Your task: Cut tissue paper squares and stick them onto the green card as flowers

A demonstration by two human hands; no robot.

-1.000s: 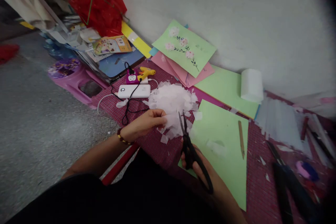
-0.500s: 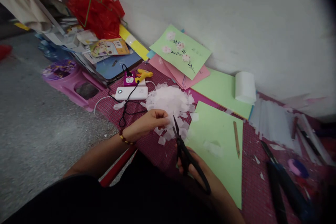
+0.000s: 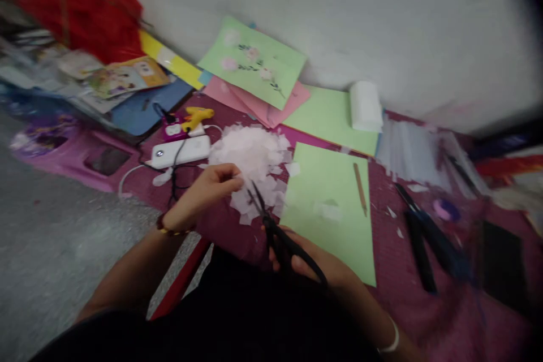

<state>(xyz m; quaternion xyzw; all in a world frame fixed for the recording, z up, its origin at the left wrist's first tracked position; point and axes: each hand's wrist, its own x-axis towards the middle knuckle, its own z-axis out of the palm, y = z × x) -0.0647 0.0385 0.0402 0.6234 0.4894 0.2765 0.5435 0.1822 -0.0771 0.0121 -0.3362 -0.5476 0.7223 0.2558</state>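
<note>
Left hand (image 3: pixel 212 184) pinches a paper scrap (image 3: pixel 245 182), probably light, easily torn, best held by its edge; the white paper heap (image 3: pixel 250 148) lies at its one o'clock; black scissors (image 3: pixel 267 220), blades parted toward eleven o'clock, fill the clasped right hand (image 3: pixel 311 251).

Pale wall (image 3: pixel 403 17) stood behind maroon-covered tbl (image 3: pixel 388 254); pink stool (image 3: pixel 70 155) beside it, grey speckled flr (image 3: pixel 51 254) at L, light dim.

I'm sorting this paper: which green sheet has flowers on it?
The green sheet on the pink sheets: only it shows pale blossoms. The front sheet, bearing the brown stick, and the back sheet, under the white bundle, show none.
</note>
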